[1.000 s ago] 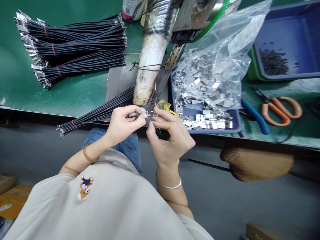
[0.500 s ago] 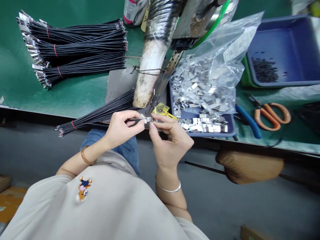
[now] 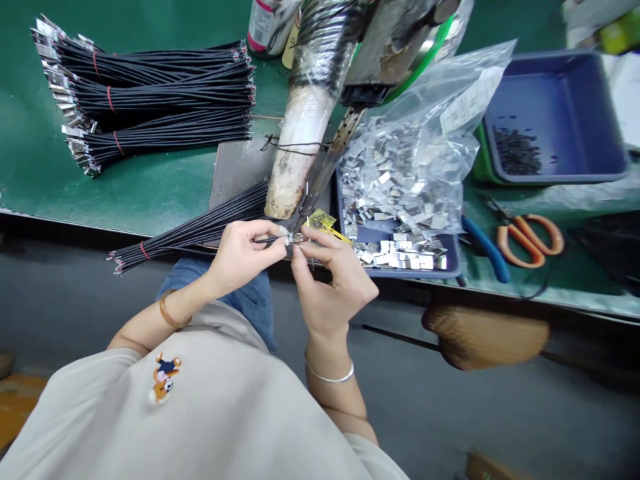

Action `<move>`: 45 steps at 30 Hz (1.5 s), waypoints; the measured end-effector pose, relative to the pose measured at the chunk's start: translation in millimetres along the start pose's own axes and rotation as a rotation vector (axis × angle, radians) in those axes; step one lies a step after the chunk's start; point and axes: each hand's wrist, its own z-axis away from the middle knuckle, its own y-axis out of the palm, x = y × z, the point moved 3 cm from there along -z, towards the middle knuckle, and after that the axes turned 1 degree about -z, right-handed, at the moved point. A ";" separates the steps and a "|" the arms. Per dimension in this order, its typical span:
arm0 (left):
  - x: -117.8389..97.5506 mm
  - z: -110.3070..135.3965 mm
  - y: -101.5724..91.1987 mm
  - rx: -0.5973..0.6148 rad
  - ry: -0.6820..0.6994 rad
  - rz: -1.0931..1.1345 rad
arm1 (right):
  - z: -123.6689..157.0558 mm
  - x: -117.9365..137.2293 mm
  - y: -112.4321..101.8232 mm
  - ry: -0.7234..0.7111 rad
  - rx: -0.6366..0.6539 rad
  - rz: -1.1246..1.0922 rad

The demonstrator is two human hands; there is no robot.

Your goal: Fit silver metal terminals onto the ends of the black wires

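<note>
My left hand (image 3: 243,257) pinches a thin black cable (image 3: 269,239) between thumb and fingertips. At the cable's end, just past those fingertips, is a small silvery metal connector (image 3: 296,237). My right hand (image 3: 333,277) holds this connector from the other side, thumb below and index finger above. Fine detail where cable and metal meet is too small to make out. Behind my left hand, a tied bundle of black cables (image 3: 200,227) lies at the bench edge. Close behind both hands are the lower end of a white tube (image 3: 295,160) and a slim metal bar (image 3: 333,157).
Finished-looking cable bundles (image 3: 165,93) lie back left. To the right, a blue tray (image 3: 453,267) holds loose metal shells and a plastic bag (image 3: 460,100) of them. Further right are blue-handled pliers (image 3: 490,257), orange-handled scissors (image 3: 523,243) and a blue bin (image 3: 575,113) of small dark parts.
The view has shifted slightly, so things on the right sit a little further left. Both hands keep nearly the same hold on the cable and connector.
</note>
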 end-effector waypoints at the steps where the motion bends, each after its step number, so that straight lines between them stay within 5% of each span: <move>1: -0.3 -0.2 0.4 -0.007 -0.001 0.005 | -0.5 0.2 0.1 -0.002 0.001 0.004; 28: -7.0 5.2 0.7 0.002 0.002 -0.081 | -4.4 7.7 -3.0 0.039 -0.013 -0.031; 45: -4.8 9.6 -0.4 0.128 0.016 -0.103 | 3.6 1.3 -10.4 0.067 0.028 -0.043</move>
